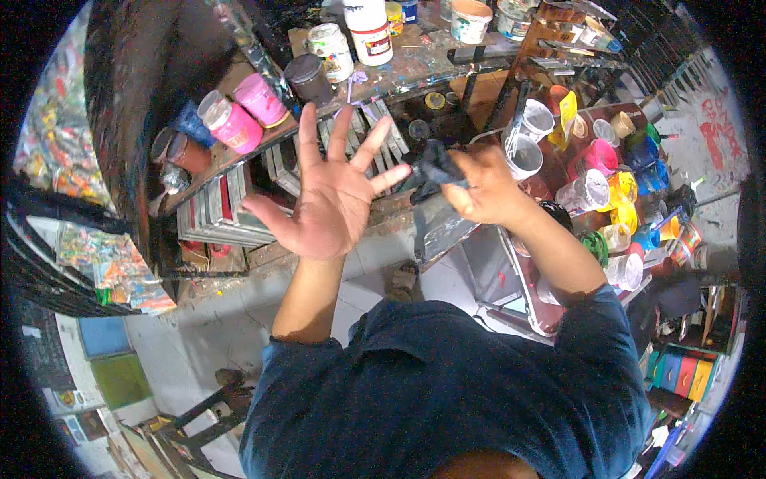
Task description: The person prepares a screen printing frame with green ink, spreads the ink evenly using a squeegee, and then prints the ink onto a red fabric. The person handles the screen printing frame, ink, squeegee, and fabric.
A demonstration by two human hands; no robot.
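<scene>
My left hand [331,195] is held up in front of me, palm showing and fingers spread wide, with nothing in it. In my right hand [487,185] is a crumpled dark cloth [437,166], gripped between the fingers. The cloth's left edge meets the tip of my left little finger. Beyond my left fingertips, a dark lidded jar [308,80] stands on the bench, with two pink jars [231,124] to its left. White plastic cups [525,156] stand just right of my right hand.
The paint-stained bench [407,60] runs across the far side, holding white tubs [372,40]. Flat frames [223,209] are stacked upright beneath it. A side table at the right bears many coloured cups, including a yellow one [624,188]. Pale floor tiles [187,351] lie below.
</scene>
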